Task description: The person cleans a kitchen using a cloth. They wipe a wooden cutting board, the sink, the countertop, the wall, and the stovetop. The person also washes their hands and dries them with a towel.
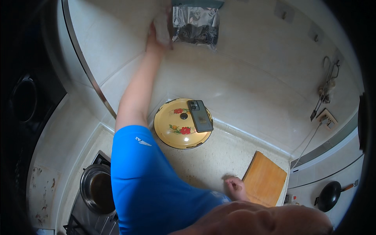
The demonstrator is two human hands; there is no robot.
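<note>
My left hand is raised against the tiled wall, blurred, its fingers around a whitish item too smeared to name. Just right of it hangs a clear zip-top bag with coiled dark scouring pads inside. My right hand is low over the counter, its fingers curled in and nothing visible in them. It lies at the left edge of a wooden cutting board. Between the hands, a yellow enamel lid with red flowers rests on the counter, and a smartphone lies face down across its right side.
At lower left, a steel pot with dark liquid sits on a gas hob. Utensils hang on the right wall above a socket with a plugged-in cord. A black wok hangs farther right.
</note>
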